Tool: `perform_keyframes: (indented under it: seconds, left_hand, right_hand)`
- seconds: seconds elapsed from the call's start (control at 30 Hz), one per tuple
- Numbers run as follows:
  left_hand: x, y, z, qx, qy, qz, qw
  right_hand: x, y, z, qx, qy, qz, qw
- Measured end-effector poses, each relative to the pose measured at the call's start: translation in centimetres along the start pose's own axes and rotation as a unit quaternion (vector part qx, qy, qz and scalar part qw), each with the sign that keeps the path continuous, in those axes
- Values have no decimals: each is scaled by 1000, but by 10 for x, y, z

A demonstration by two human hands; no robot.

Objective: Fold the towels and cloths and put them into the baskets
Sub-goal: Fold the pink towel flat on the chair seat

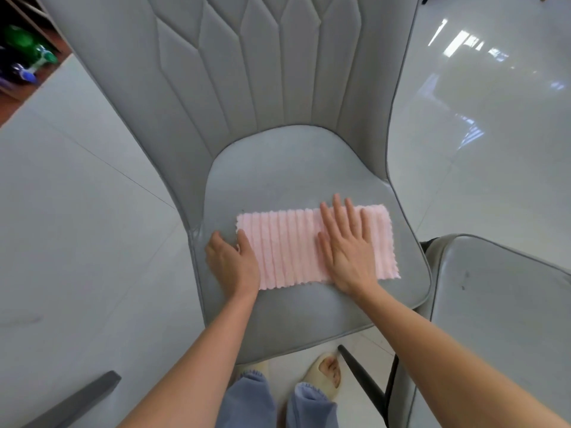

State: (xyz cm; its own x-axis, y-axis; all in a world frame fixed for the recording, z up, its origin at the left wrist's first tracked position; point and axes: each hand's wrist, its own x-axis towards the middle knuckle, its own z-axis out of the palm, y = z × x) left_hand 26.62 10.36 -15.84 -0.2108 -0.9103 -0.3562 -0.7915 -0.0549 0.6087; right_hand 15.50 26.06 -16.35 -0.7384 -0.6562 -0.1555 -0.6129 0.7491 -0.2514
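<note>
A pink ribbed cloth (290,245), folded into a long rectangle, lies flat on the seat of a grey padded chair (278,168). My right hand (347,245) lies flat on the cloth's right half with its fingers straight and spread. My left hand (231,261) is at the cloth's left edge, its thumb on top of the edge and its fingers curled at the side of it. No basket is in view.
A second grey chair seat (500,304) stands close at the right. Glossy pale floor tiles surround both chairs. A shelf with green and blue bottles (27,57) is at the far left. My feet in slippers (324,372) stand under the chair's front edge.
</note>
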Motion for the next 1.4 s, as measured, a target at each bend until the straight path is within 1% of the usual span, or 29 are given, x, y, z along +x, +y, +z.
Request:
perform_keyframes:
  seconds: [0.07,0.23,0.37,0.47,0.53,0.57,0.63,0.73,0.8,0.87,1.0,1.03,1.07,1.1,1.13,1.17,1.23,1.3,1.33,1.37,1.4]
  left_hand:
    - [2,0,-3,-14,-21,-53,998]
    - [8,9,-10,7,-82,-79,993]
    - [10,11,-13,34,-163,-20,986]
    - [7,11,-9,-9,-203,21,979]
    - [3,10,-5,-15,-220,51,974]
    - [3,8,-4,-19,-225,64,972]
    - [9,5,-4,-50,-210,71,974]
    - [19,2,-16,-141,-167,37,975]
    - [24,-4,-30,-178,-140,9,974]
    - [30,-9,-44,-170,-137,12,976]
    - [33,-2,-57,-148,-173,50,972]
    - [31,3,-58,-147,-170,57,973]
    - [28,11,-58,-148,-168,64,973]
    - [23,19,-57,-149,-171,72,971]
    - [16,27,-56,-150,-184,80,968]
    - [8,35,-52,-148,-201,93,964]
    - [-13,51,-41,-128,-232,121,957]
    - [-34,64,-27,-100,-261,149,948]
    - [-45,70,-18,-95,-281,157,942]
    - [-53,76,-8,-102,-302,158,934]
    - [-60,80,1,-108,-325,154,927]
  right_hand:
    - [3,-10,6,12,-20,-25,999]
    - [-1,-6,26,3,-31,-3,1000]
    - [-1,-8,30,-4,-20,3,1000]
    - [-2,-11,33,-6,-15,13,1000]
    - [-3,-11,33,-6,-19,12,1000]
    - [-4,-10,32,-8,-21,9,1000]
    - [-4,-11,33,-19,-24,8,1000]
    - [1,-30,39,-26,-10,7,1000]
    - [7,-51,48,-23,-5,-4,1000]
    - [11,-66,56,-18,-10,-12,1000]
    - [16,-64,54,10,-50,-37,998]
    - [16,-63,47,47,-54,-44,996]
    - [16,-61,33,106,-52,-37,992]
    - [15,-59,18,184,-43,-13,982]
    - [14,-55,3,267,-20,33,963]
    - [12,-50,-12,341,5,97,935]
    - [9,-37,-43,464,25,206,861]
    - [7,-26,-64,553,-3,276,786]
    - [6,-20,-73,583,-26,295,756]
    - [5,-14,-81,603,-48,304,736]
    - [4,-10,-87,612,-64,307,726]
